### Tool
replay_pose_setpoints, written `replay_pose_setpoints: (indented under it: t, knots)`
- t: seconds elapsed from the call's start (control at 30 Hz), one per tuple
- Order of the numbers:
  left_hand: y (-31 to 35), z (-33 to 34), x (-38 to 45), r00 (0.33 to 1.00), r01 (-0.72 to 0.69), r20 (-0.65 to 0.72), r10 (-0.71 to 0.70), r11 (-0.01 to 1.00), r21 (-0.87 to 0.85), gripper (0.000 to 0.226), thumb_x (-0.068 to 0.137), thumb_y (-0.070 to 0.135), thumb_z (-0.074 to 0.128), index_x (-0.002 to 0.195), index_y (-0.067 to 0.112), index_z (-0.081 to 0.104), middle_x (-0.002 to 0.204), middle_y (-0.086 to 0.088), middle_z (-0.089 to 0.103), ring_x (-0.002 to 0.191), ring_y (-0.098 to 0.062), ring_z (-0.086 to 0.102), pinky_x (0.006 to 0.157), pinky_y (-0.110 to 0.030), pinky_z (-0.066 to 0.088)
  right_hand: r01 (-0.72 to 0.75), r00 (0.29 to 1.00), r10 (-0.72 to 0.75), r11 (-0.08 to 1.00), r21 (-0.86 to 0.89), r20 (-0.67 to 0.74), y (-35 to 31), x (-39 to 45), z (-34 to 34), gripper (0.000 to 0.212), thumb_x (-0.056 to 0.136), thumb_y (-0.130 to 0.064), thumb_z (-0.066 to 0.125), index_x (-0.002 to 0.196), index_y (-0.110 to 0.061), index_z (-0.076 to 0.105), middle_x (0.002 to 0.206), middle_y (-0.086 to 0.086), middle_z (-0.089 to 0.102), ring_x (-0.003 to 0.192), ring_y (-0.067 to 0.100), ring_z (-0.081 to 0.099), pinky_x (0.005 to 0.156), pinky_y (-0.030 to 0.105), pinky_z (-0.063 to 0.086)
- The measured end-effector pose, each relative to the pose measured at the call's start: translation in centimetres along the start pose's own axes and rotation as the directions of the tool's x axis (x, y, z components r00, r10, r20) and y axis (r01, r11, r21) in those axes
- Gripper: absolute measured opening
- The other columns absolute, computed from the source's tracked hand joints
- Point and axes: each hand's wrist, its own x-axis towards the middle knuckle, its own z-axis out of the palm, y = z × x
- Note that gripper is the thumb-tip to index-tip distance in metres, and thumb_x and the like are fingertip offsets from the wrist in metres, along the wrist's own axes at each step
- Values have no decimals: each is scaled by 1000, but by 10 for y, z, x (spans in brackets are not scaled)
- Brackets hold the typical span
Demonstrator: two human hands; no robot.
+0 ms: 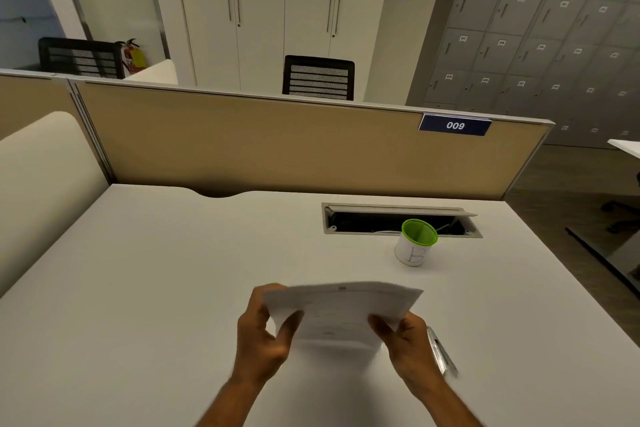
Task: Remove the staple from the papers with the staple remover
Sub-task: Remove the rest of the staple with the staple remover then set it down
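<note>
A thin stack of white printed papers (pixel 341 312) is held above the white desk (pixel 156 270), tilted and blurred. My left hand (pixel 265 340) pinches the stack's left edge, thumb on top. My right hand (pixel 407 345) grips the lower right edge the same way. A slim silver metal tool (pixel 441 352), probably the staple remover, lies on the desk just right of my right hand, partly hidden by it. The staple itself is too small to make out.
A green-rimmed white cup (pixel 415 243) stands at the back right, beside an open cable tray (pixel 398 218) set into the desk. A tan partition (pixel 277 142) closes the far edge. A cream side panel (pixel 45 184) bounds the left.
</note>
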Motion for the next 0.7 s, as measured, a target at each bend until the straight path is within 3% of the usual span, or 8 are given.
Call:
replay_pose_setpoints:
  t: [0.1,0.17,0.3,0.43,0.53,0.6,0.7]
  knots:
    - [-10,-1,-9,999,23,37,-26,996,87,43,82,14,76,107,44,58,103,19,65,91,-10,67,59,-18,55,-23,1000,23,999,-32,10,6,1,-2,16,85,-10,73,96,-21,73,91,-2,79,88,16,73,71,20,57]
    - [-12,0,-9,997,71,8,-73,990,126,52,82,6,77,104,49,58,97,21,68,83,-7,69,50,-17,53,-7,1000,8,999,-40,17,5,3,-2,19,85,-6,72,98,-20,74,92,-1,79,88,16,73,72,20,57]
    - [-1,6,5,988,139,-71,-134,989,59,41,83,13,77,102,45,59,96,24,71,80,-5,72,56,-12,56,5,1000,-6,997,-73,-13,-4,16,-5,21,85,-6,72,97,-24,72,94,-6,78,85,15,73,71,26,60]
    - [6,15,25,965,245,-104,-239,968,47,41,85,16,78,112,37,56,94,20,73,81,-1,72,54,-12,57,-98,994,97,995,28,42,-7,29,-10,30,81,-5,76,108,-14,69,101,2,78,91,22,74,78,38,62]
    - [-4,21,36,912,408,-89,-400,906,111,40,86,23,77,114,36,52,98,10,71,71,-5,73,48,-10,54,-173,984,176,982,-70,33,3,35,-8,32,78,3,75,104,-15,71,101,6,78,92,27,74,82,45,61]
    - [-16,23,38,865,499,-45,-500,846,187,42,87,19,76,120,29,52,106,-1,71,71,-4,68,48,-9,51,-220,975,221,963,-155,-11,13,37,-4,31,76,3,75,95,-21,73,94,1,79,87,22,75,78,40,62]
    - [-34,27,31,764,586,111,-635,756,291,56,86,10,73,134,17,45,120,-9,67,85,-12,65,68,-19,57,-298,954,295,917,-266,-51,26,39,2,28,73,-3,75,88,-26,72,86,-6,78,80,13,74,69,27,61]
